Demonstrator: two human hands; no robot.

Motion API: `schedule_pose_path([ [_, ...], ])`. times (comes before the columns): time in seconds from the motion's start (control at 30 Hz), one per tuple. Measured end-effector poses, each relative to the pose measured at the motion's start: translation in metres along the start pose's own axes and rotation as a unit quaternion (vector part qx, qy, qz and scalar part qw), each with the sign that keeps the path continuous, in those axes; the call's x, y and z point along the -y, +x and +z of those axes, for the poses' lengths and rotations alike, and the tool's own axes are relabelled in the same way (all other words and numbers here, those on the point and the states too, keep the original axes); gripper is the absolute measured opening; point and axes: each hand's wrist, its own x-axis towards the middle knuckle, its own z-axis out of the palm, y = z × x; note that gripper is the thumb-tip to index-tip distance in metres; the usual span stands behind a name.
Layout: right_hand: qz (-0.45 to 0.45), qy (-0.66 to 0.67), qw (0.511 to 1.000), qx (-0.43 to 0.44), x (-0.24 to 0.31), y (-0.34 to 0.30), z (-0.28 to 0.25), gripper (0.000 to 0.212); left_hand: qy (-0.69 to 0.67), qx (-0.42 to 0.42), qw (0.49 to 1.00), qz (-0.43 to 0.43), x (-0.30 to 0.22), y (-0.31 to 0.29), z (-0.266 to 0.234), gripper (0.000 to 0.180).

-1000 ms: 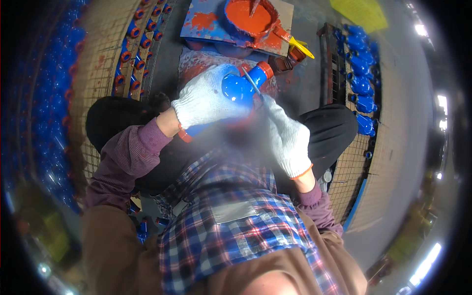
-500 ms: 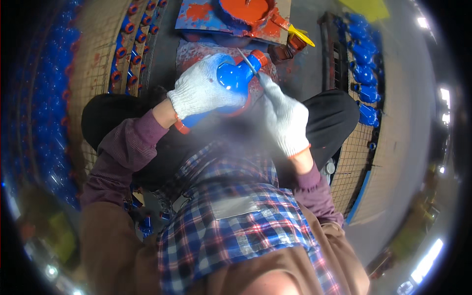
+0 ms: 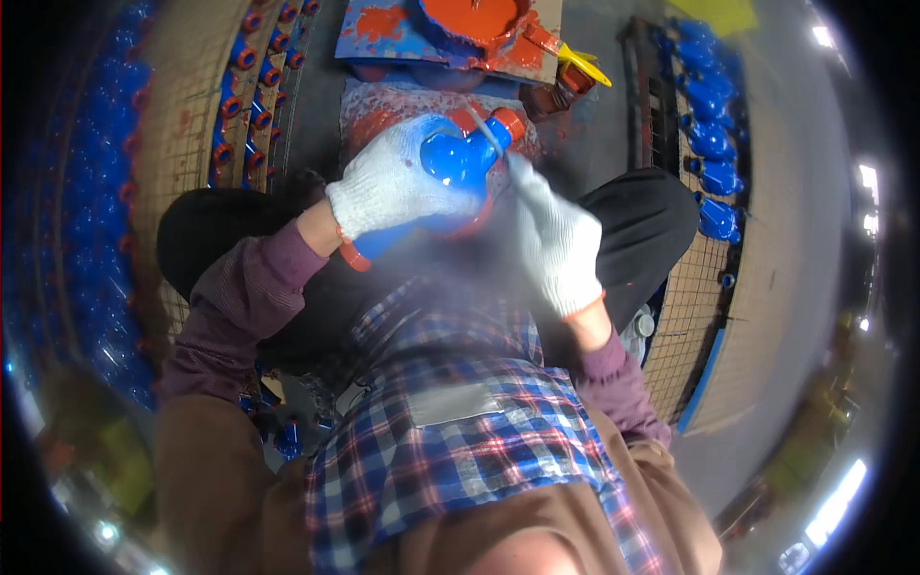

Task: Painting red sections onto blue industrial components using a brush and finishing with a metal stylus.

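Left hand [image 3: 388, 187] gripping blue valve [image 3: 458, 163], paint-stained board [image 3: 393, 29]

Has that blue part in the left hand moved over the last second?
Cannot tell: the blue part sits higher in the picture, but so does the orange paint tray, so the head camera probably tilted.

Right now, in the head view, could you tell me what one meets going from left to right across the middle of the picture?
Rows of blue parts with red ends on a mesh rack → left hand in a white glove → blue part with a red end that it holds → right hand, gloved, at a thin tool → blue parts on the right rack.
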Motion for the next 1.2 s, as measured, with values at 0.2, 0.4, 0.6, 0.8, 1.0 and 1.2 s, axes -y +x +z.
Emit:
schedule_pose_path([
  [0.2,0.003,-0.022,1.0,0.02,-0.004,-0.003,-0.001,0.046,-0.001,-0.034,0.999,0.028,0.007,-0.003,0.002,0.068],
  [0.4,-0.001,0.06,0.998,-0.011,-0.003,-0.008,0.001,0.045,-0.003,-0.02,0.998,0.057,0.009,0.0,0.003,0.068],
  [0.6,0.04,-0.011,0.998,0.037,-0.001,-0.012,-0.002,0.045,-0.047,-0.022,0.998,0.018,0.01,0.001,0.003,0.066],
  [0.8,0.051,0.0,0.999,0.01,-0.002,-0.011,0.0,0.044,-0.022,-0.035,0.999,0.012,0.011,0.001,0.005,0.065],
  [1.0,0.024,0.013,1.0,0.011,0.0,-0.011,-0.001,0.042,-0.03,-0.04,0.998,0.04,0.008,0.0,0.006,0.066],
  [1.2,0.009,0.036,0.999,-0.004,0.0,-0.012,-0.002,0.042,0.025,-0.041,0.998,0.042,0.005,-0.001,0.007,0.067],
])
